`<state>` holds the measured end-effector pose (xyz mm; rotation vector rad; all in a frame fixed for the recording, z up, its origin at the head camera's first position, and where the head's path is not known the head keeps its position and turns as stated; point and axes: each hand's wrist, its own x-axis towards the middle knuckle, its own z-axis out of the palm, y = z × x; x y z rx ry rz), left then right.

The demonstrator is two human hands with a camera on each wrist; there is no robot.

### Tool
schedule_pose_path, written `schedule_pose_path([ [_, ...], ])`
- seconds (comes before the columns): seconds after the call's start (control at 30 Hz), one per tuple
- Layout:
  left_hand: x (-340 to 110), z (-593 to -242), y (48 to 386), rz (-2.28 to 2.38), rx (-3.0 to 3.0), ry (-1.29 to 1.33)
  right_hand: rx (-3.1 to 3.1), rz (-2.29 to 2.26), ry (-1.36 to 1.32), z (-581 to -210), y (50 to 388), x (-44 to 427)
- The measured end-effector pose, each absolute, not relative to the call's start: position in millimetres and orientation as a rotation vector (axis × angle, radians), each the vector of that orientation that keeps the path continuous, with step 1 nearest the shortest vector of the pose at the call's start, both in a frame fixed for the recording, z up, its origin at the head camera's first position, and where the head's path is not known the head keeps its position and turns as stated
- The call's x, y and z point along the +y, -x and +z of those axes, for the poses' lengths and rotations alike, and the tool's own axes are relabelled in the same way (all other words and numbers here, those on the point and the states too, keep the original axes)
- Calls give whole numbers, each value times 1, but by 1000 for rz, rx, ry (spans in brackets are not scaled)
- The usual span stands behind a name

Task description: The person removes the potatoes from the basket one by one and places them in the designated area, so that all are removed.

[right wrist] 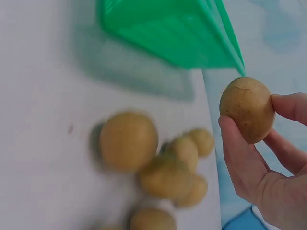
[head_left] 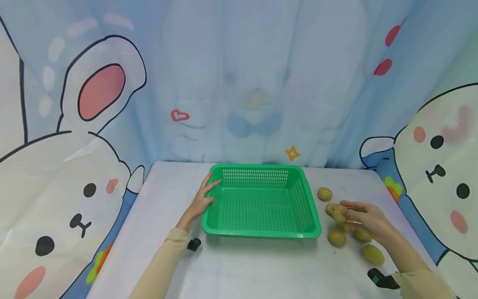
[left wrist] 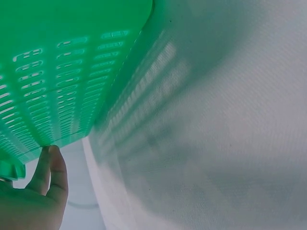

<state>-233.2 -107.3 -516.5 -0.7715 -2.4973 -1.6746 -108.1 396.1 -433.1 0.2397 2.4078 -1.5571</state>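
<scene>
A green plastic basket with slotted walls stands on the white table, nothing lying in it. At its left side my left hand grips the rim; in the left wrist view two fingers press against the outer wall. To the right of the basket, my right hand holds a potato between thumb and fingertips, raised above the other potatoes. Several loose potatoes lie beneath and around that hand, among them one at the back, one at the front and one nearer the basket.
The white tabletop spreads in front of the basket. A pale blue curtain with cartoon animals hangs behind and at both sides of the table. Each wrist wears a small black device, such as the right one.
</scene>
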Motion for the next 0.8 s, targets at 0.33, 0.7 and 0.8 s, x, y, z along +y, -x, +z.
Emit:
schedule_pose_path([
  [0.33, -110, -477, 209, -1688, -2465, 836, 2396, -1446, -454, -448, 58, 460],
  [0.7, -110, -475, 211, -1707, -2466, 842, 2266, -1414, -814, -495, 23, 501],
  [0.8, -109, -476, 212, -1715, -2472, 841, 2236, -1431, -877, -511, 23, 512],
])
